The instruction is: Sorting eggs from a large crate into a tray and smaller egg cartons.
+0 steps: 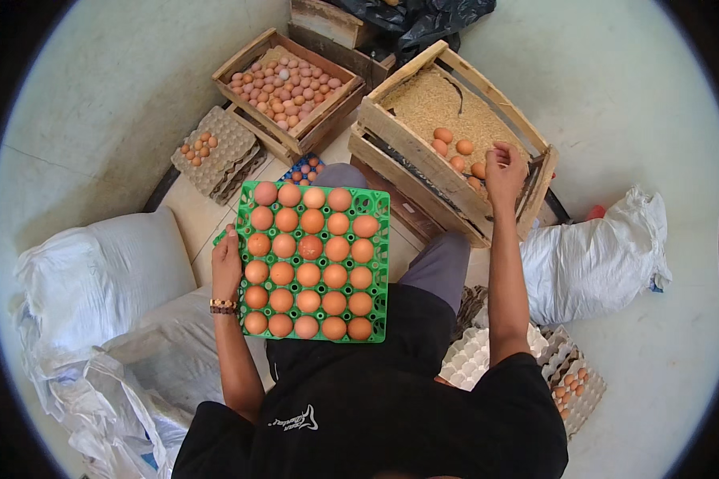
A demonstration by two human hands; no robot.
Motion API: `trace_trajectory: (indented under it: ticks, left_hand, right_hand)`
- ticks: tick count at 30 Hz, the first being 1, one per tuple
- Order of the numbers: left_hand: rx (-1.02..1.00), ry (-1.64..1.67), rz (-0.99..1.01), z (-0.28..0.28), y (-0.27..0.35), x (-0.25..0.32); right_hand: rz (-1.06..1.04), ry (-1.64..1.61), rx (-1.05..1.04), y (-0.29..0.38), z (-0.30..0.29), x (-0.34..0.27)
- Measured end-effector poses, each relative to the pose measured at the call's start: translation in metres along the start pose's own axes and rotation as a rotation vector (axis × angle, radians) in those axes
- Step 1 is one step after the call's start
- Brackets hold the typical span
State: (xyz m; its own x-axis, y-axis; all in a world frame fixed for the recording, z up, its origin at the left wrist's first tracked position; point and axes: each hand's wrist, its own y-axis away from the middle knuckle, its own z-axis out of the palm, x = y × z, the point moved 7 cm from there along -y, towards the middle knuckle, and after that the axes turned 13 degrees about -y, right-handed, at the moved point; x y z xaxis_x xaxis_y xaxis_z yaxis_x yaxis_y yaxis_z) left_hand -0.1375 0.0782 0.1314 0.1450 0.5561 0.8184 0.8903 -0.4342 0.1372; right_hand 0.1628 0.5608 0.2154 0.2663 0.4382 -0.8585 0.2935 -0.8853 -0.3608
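Observation:
My left hand point(226, 258) grips the left edge of a green plastic egg tray point(386, 269), which lies over my lap. Brown eggs point(308, 275) fill the tray except for a cell at its far right corner. On the right, my right hand point(505, 170) is above a slatted wooden crate point(398, 135) with its fingers curled; whether an egg is between them cannot be told. Inside that crate, several brown eggs point(464, 147) rest on a bed of husks point(425, 102), just left of my right hand.
Another wooden crate point(326, 120) full of eggs stands ahead. Pulp egg trays point(215, 173) with several eggs are stacked at left, more point(590, 392) at lower right. A blue egg tray point(287, 175) is partly hidden. White sacks point(108, 263) flank me; black plastic point(434, 21) lies beyond.

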Motion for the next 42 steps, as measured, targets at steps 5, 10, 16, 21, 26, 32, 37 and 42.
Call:
trace_trajectory:
  ticks: [5,10,16,21,26,32,37,42]
  left_hand:
    - [-0.033,0.030,0.011,-0.007,0.001,-0.007]
    - [-0.046,0.075,-0.044,-0.005,0.004,-0.003]
    - [-0.060,0.069,-0.045,-0.004,0.002,-0.003]
    - [-0.087,0.015,-0.051,-0.004,-0.004,-0.026]
    - [-0.175,0.125,-0.086,0.003,-0.001,-0.015]
    - [-0.125,0.136,-0.073,0.000,-0.001,-0.020]
    - [-0.145,0.114,-0.073,0.000,-0.001,-0.019]
    - [-0.098,0.101,-0.076,-0.002,0.002,-0.007]
  right_hand:
    - [0.108,-0.274,-0.946,0.120,0.105,-0.104]
    - [0.081,-0.136,-0.938,0.172,0.111,-0.116]
    - [0.169,-0.155,-0.849,0.190,0.114,-0.097]
    - [0.149,-0.153,-0.834,0.190,0.127,-0.082]
    - [0.275,-0.527,-0.842,0.186,0.138,-0.049]
    - [0.579,-0.817,-0.847,0.190,0.138,-0.036]
    - [0.308,-0.461,-0.810,0.182,0.132,-0.058]
    - [-0.020,-0.182,-0.706,0.165,0.123,-0.095]
